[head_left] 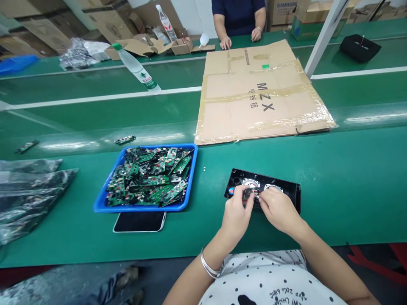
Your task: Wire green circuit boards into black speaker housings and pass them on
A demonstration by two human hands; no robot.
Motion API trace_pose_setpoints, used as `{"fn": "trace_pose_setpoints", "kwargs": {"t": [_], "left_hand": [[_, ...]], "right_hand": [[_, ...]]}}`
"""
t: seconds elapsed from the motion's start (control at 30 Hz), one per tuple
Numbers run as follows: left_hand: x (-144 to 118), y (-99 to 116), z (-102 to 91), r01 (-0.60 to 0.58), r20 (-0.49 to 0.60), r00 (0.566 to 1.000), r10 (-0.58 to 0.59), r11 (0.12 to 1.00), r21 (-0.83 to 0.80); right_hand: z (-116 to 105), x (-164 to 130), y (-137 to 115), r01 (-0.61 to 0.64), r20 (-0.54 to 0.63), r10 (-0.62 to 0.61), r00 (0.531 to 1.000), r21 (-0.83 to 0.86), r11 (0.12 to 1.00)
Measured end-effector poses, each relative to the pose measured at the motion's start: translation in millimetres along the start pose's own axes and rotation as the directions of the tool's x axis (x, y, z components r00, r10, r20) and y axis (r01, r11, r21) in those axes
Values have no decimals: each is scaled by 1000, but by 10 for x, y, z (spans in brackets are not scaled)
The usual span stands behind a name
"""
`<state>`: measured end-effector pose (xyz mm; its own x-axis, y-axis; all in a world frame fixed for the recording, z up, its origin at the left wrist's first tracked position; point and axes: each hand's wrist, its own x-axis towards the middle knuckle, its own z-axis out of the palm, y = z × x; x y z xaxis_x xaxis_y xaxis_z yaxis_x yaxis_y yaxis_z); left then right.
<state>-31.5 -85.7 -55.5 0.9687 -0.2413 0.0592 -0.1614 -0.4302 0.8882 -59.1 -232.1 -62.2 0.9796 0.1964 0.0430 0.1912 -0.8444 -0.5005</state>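
The person's left hand [237,212] pinches a small circuit board [249,193] between thumb and fingers, over a black housing [262,179] that lies right of the bench's middle, near the near edge of the green bench [349,190]. The right hand [281,209] has its fingers drawn together at the board's right end; whether they grip anything cannot be told. Such work seems best done holding the board by its edges, steadying it low, and pressing lightly, clear of the round speakers [251,182]. The fingers hide the contact point and much of the housing's near side. Leftward, the blue tray [143,209] holds overlapping boards, the lower ones buried; a plastic bag [32,195] is cut off at the left.
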Motion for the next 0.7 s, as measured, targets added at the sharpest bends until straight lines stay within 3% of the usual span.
{"fn": "trace_pose_setpoints", "kwargs": {"t": [0.17,0.43,0.57,0.7], "left_hand": [[-7,-18,-3,9,40,999,-9,1000,2],[10,-43,-39,-55,154,988,32,988,141],[48,1,-105,-120,210,974,79,975,188],[76,27,-146,-160,239,965,109,965,207]], "right_hand": [[-17,18,-2,-10,40,13,999,-61,998],[5,46,25,116,45,-109,993,-233,965],[41,20,85,104,1,-106,994,-187,977],[28,-20,121,-30,-139,24,990,-42,999]]}}
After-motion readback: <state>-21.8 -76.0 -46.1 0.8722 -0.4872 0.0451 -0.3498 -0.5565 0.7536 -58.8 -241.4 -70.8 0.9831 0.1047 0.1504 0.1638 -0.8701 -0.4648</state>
